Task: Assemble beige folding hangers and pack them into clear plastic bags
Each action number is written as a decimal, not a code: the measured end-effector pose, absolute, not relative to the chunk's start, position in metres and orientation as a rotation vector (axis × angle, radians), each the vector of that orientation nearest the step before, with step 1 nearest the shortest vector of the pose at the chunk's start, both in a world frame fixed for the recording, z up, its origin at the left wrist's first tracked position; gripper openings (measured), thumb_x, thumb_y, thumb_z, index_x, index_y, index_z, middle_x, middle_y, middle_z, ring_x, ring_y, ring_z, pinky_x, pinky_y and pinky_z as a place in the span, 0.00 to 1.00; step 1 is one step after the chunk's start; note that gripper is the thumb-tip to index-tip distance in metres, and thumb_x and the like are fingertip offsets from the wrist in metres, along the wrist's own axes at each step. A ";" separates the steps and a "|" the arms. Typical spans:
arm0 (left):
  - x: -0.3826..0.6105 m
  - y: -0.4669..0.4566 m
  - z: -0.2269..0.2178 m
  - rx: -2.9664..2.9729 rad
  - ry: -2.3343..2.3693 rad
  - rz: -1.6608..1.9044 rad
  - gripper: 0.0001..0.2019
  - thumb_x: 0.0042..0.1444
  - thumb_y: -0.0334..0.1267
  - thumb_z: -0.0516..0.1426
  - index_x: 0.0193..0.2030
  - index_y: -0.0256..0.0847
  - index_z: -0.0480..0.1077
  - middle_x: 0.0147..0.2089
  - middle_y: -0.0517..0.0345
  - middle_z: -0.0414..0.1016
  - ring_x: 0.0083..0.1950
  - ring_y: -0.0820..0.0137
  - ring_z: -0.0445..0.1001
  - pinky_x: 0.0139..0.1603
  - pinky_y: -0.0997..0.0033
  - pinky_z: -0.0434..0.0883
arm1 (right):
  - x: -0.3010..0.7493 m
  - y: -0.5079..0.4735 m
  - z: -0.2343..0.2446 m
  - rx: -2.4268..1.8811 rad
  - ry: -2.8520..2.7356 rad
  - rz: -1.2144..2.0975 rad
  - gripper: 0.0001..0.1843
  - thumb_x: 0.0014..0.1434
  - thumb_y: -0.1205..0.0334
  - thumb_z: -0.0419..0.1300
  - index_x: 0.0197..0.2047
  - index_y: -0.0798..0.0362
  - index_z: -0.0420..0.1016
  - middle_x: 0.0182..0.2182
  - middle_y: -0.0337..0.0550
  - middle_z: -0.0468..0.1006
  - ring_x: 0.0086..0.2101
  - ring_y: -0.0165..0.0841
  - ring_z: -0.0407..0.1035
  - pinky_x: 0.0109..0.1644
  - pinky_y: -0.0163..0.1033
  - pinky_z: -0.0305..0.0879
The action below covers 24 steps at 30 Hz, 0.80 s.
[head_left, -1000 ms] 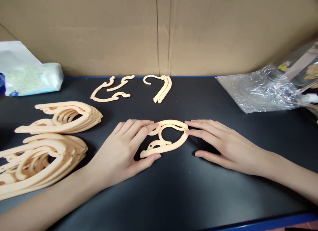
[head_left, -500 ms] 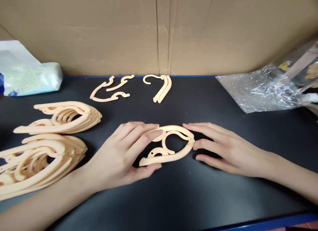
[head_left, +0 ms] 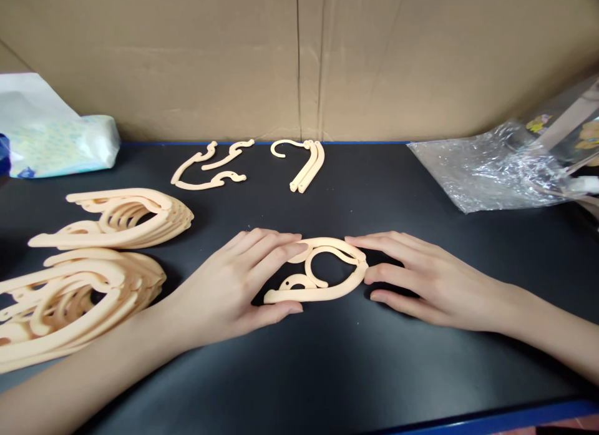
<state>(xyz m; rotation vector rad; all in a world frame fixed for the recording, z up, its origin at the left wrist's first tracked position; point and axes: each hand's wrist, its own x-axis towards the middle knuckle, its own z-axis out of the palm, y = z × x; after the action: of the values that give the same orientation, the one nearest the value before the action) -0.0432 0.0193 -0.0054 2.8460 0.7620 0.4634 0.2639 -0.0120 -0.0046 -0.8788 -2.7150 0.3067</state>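
Note:
A cream folding clothes hanger (head_left: 344, 291), folded into a pointed loop, lies flat on the black table in front of me. My left hand (head_left: 246, 285) grips its left end, the thumb along the near arm and the fingers over the far arm. Part of that end is hidden under the fingers. At the hanger's right tip, my right hand (head_left: 421, 282) rests with its fingers apart, the fingertips at or lightly against the edge.
Two stacks of folded hangers, a far stack (head_left: 135, 219) and a near stack (head_left: 93, 304), stand on the left. Loose hanger arms (head_left: 201, 185) and a hook with two arms (head_left: 306, 166) lie at the back. A tissue pack (head_left: 70, 148) and clear plastic bag (head_left: 482, 166) flank them.
My left thumb has shifted slightly up against the near arm, and that left end of the hanger has moved a little inward. The right hand has hardly moved.

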 end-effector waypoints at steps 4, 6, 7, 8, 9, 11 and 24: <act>-0.044 0.018 -0.004 2.827 0.778 0.449 0.23 0.62 0.45 0.59 0.60 0.37 0.63 0.60 0.44 0.71 0.57 0.59 0.70 0.56 0.60 0.68 | 0.264 -0.012 -0.003 -0.877 -2.725 0.288 0.11 0.67 0.63 0.55 0.50 0.52 0.75 0.62 0.55 0.67 0.56 0.43 0.67 0.57 0.50 0.69; -0.044 0.018 -0.004 2.829 0.786 0.433 0.23 0.62 0.45 0.59 0.60 0.37 0.63 0.60 0.44 0.71 0.57 0.59 0.70 0.57 0.59 0.68 | 0.265 -0.012 -0.004 -0.878 -2.723 0.274 0.12 0.67 0.63 0.55 0.50 0.52 0.75 0.62 0.55 0.67 0.55 0.43 0.67 0.56 0.50 0.69; -0.044 0.018 -0.004 2.831 0.789 0.430 0.22 0.62 0.44 0.58 0.60 0.37 0.63 0.60 0.44 0.71 0.57 0.59 0.69 0.56 0.59 0.68 | 0.265 -0.012 -0.004 -0.880 -2.719 0.268 0.11 0.67 0.63 0.55 0.50 0.52 0.76 0.62 0.55 0.67 0.55 0.42 0.68 0.56 0.50 0.70; -0.045 0.018 -0.004 2.832 0.794 0.427 0.22 0.63 0.44 0.58 0.60 0.37 0.63 0.61 0.44 0.70 0.57 0.58 0.69 0.56 0.59 0.68 | 0.265 -0.012 -0.004 -0.883 -2.715 0.263 0.11 0.67 0.63 0.55 0.50 0.52 0.76 0.62 0.54 0.68 0.55 0.42 0.68 0.55 0.49 0.70; -0.045 0.019 -0.005 2.832 0.802 0.425 0.22 0.63 0.44 0.58 0.60 0.38 0.64 0.61 0.44 0.70 0.57 0.58 0.69 0.56 0.58 0.68 | 0.265 -0.012 -0.004 -0.883 -2.711 0.257 0.11 0.67 0.64 0.55 0.50 0.51 0.76 0.62 0.54 0.68 0.54 0.41 0.69 0.55 0.49 0.70; -0.046 0.020 -0.006 2.827 0.823 0.420 0.21 0.63 0.43 0.57 0.60 0.39 0.64 0.62 0.45 0.69 0.58 0.58 0.69 0.57 0.58 0.67 | 0.266 -0.012 -0.005 -0.870 -2.704 0.245 0.13 0.66 0.65 0.55 0.52 0.51 0.76 0.62 0.53 0.69 0.53 0.39 0.69 0.54 0.47 0.70; -0.047 0.019 -0.008 2.806 0.849 0.481 0.18 0.69 0.44 0.48 0.60 0.40 0.64 0.62 0.46 0.70 0.59 0.58 0.69 0.53 0.58 0.64 | 0.264 -0.011 -0.005 -0.838 -2.682 0.224 0.09 0.65 0.67 0.57 0.48 0.56 0.75 0.60 0.57 0.69 0.54 0.41 0.69 0.54 0.46 0.70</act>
<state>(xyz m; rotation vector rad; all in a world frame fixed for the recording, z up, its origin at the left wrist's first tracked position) -0.0465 0.0192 -0.0077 2.8058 0.8490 0.4807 0.2638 -0.0114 -0.0048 -0.8376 -2.6817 0.2237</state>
